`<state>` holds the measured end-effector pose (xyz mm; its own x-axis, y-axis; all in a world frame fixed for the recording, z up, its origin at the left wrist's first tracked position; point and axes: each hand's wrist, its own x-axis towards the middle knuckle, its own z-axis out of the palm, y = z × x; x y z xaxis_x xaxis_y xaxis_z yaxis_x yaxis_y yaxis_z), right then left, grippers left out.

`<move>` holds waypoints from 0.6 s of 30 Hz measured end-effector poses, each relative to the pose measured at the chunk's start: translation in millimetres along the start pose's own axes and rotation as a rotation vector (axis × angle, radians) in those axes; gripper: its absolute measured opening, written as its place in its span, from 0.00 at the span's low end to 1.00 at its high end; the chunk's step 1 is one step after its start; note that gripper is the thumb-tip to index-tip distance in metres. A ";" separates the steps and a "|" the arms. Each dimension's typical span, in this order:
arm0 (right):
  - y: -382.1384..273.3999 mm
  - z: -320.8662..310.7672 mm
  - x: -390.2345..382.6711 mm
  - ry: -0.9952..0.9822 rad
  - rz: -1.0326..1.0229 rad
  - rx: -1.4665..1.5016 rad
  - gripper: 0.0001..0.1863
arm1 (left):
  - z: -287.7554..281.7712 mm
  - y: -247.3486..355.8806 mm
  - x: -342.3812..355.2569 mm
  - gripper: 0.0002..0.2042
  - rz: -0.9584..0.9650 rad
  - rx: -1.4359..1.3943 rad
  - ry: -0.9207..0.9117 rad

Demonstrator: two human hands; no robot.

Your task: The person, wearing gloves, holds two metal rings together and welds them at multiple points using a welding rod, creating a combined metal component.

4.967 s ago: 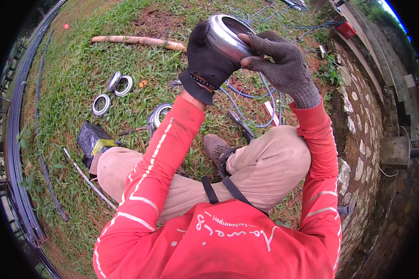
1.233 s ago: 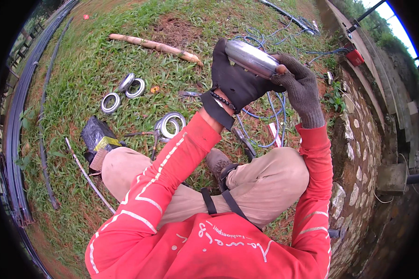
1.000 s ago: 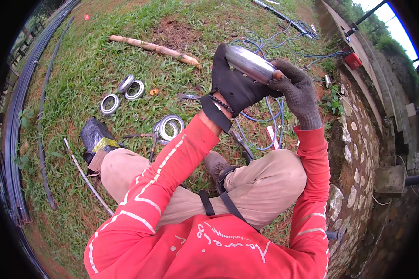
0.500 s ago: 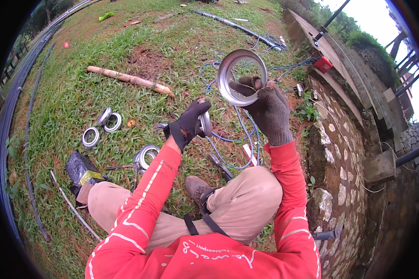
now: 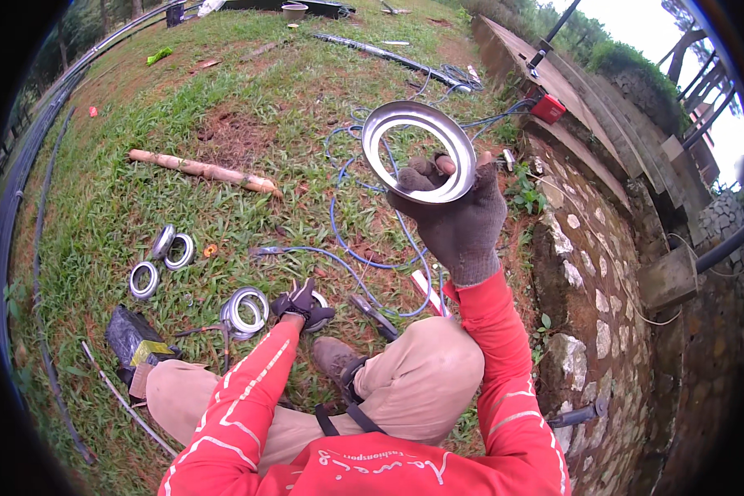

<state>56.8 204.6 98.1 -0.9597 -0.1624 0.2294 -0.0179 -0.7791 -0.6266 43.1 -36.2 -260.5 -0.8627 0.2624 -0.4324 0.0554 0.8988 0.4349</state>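
Note:
My right hand (image 5: 459, 219), in a dark knit glove with bare fingertips, holds up a wide, shiny metal ring (image 5: 374, 157) by its lower right rim. The fingers show through its opening. Down on the grass, my left hand (image 5: 299, 306), also gloved, has its fingers and thumb around a smaller metal ring (image 5: 319, 299), which it partly hides. Just left of that hand lies a small pile of metal rings (image 5: 233, 318). Farther left, several more rings (image 5: 145, 281) rest on the grass, one leaning on another.
A blue hose (image 5: 335, 223) loops over the grass ahead. Pliers-like tools (image 5: 374, 317) lie by my boot (image 5: 335, 357). A wooden stick (image 5: 202, 169) lies ahead left, a black-wrapped block (image 5: 132, 335) by my knee. A stone wall (image 5: 583, 256) runs along the right, with a red box (image 5: 547, 108) above.
My left hand has gone down and toward me with the smaller ring, to the grass beside the pile. The right hand has tilted the large ring and brought it slightly nearer.

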 end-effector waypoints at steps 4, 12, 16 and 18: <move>3.1 -5.9 3.5 -0.009 -0.001 -0.022 0.29 | -36.4 33.4 7.3 0.60 0.002 -0.068 -0.064; 4.6 -14.3 5.3 -0.027 -0.029 0.008 0.28 | -155.5 159.1 -44.6 0.49 0.979 -1.404 0.308; 6.4 0.9 -2.5 0.163 -0.003 -0.075 0.15 | -193.0 196.5 -93.8 0.41 1.150 -1.621 0.252; 23.2 -6.0 7.7 0.150 0.073 -0.220 0.14 | -203.2 176.8 -100.5 0.29 1.047 -1.666 0.189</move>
<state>47.3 188.9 80.9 -0.9912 -0.1090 0.0750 0.0081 -0.6154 -0.7882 37.4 25.0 20.3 -0.8504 0.2433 0.4666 0.1420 -0.7477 0.6487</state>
